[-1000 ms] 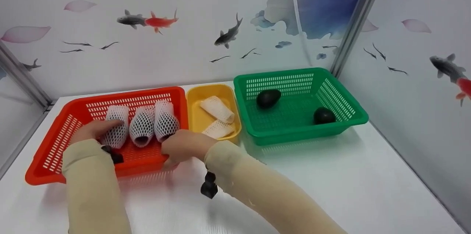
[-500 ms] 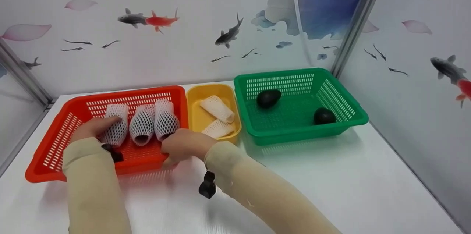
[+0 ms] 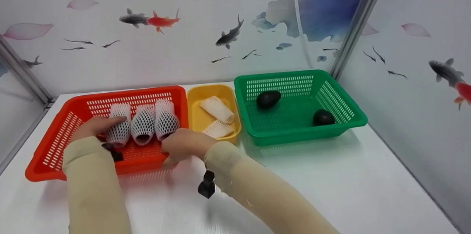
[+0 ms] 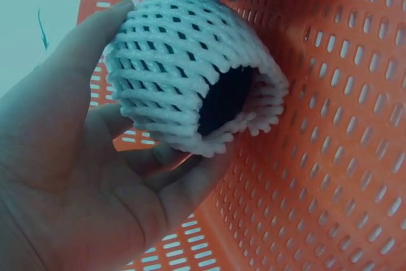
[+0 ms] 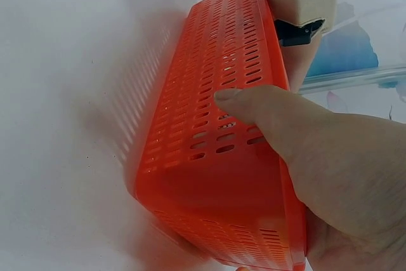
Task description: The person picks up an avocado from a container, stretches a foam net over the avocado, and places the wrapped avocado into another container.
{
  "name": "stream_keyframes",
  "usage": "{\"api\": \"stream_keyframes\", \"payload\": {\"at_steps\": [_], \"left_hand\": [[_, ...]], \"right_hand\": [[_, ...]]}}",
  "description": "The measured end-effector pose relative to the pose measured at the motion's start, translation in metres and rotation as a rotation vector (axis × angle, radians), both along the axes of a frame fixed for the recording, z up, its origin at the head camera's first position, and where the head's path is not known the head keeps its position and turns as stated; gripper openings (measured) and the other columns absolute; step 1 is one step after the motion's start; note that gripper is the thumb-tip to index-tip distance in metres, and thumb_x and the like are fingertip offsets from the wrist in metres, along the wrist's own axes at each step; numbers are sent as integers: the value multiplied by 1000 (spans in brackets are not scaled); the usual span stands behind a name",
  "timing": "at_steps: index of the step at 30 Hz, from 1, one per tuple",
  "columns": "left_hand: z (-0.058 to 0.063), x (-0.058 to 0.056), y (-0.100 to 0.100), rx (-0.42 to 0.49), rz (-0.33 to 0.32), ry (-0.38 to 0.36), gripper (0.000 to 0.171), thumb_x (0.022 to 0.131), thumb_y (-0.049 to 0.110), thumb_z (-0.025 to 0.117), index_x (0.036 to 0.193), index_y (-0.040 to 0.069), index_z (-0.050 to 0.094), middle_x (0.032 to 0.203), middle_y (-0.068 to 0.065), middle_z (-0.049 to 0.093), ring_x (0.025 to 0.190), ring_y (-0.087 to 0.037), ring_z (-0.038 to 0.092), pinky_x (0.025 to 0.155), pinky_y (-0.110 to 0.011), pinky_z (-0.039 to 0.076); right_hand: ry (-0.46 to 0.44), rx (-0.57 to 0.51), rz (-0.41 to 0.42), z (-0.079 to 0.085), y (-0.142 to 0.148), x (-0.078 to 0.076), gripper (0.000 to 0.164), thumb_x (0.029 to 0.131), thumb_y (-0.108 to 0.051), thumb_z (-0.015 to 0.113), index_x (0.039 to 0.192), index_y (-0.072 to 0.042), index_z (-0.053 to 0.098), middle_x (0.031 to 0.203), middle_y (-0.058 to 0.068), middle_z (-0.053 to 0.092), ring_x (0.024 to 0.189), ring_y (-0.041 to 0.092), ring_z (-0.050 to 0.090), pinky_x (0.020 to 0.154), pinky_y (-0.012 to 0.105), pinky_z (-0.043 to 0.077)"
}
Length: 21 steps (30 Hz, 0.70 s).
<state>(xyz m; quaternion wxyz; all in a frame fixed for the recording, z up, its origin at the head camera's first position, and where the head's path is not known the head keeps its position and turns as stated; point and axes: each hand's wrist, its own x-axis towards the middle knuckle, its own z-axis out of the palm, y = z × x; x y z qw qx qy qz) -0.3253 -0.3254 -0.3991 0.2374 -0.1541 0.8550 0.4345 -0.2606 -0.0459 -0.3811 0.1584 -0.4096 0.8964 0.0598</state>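
Observation:
Inside the red basket (image 3: 140,162), my left hand (image 3: 90,129) holds an avocado in a white foam net (image 3: 120,131). In the left wrist view, the thumb lies along one side of the net (image 4: 171,68) and the curled fingers lie under it, with the dark fruit showing through the open end. Two more netted avocados lie beside it, a middle one (image 3: 142,127) and a right one (image 3: 166,120). My right hand (image 3: 186,144) grips the basket's front right rim. Its thumb presses the outer wall (image 5: 209,176) in the right wrist view; the other fingers are mostly hidden.
A yellow tray (image 3: 195,110) with two flattened foam nets (image 3: 218,109) stands right of the red basket. The green basket (image 3: 290,116) beyond it holds two bare avocados, one at the left (image 3: 268,99) and one at the right (image 3: 323,117). Printed walls (image 3: 176,57) enclose the white table.
The netted avocado under my left hand has shifted slightly right, closer to the middle one, with the fingers following. My right hand stays on the rim.

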Motion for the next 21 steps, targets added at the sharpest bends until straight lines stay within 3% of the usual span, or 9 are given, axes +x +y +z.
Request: {"api": "stream_keyframes", "payload": {"at_steps": [4, 9, 13, 17, 20, 21], "left_hand": [[-1, 0, 1, -9, -39, 26, 108, 79, 66, 65, 151, 1, 20, 137, -23, 40, 116, -37, 44, 89, -46, 51], [-1, 1, 1, 35, -33, 45, 107, 81, 64, 65, 153, 3, 17, 142, -23, 36, 118, -37, 42, 95, -47, 47], [1, 3, 3, 106, 53, 2, 109, 78, 63, 69, 156, 10, 13, 147, -21, 29, 125, -38, 35, 99, -50, 43], [14, 17, 15, 219, 266, -43, 115, 71, 61, 77, 157, 19, 14, 149, -13, 28, 128, -33, 33, 100, -50, 43], [25, 32, 27, 215, 339, -1, 115, 70, 65, 74, 156, 18, 16, 148, -11, 30, 128, -32, 34, 99, -49, 44], [27, 34, 29, 190, 325, 16, 114, 71, 66, 73, 156, 15, 16, 147, -14, 31, 127, -33, 34, 99, -50, 44]], "right_hand": [[-3, 5, -7, 0, 0, 0, 27, 92, -47, 63, 83, -22, 61, 70, -5, 49, 72, 12, 46, 68, 25, 35], [-6, -3, 5, 1, 1, -1, 26, 93, -43, 62, 80, -21, 60, 68, -5, 46, 70, 11, 45, 66, 24, 34], [-22, -7, -15, 1, 1, -1, 24, 92, -43, 63, 81, -22, 61, 69, -5, 49, 73, 12, 46, 67, 25, 35], [-29, -16, -25, 2, 1, 0, 23, 92, -42, 64, 81, -22, 62, 70, -5, 50, 74, 12, 47, 68, 25, 35], [-19, -15, -16, 3, 1, 0, 24, 92, -42, 64, 80, -21, 62, 69, -5, 49, 73, 12, 46, 68, 24, 34], [-14, -13, -10, 3, 1, 0, 24, 92, -41, 64, 80, -21, 61, 69, -5, 49, 72, 12, 46, 67, 24, 34]]}}
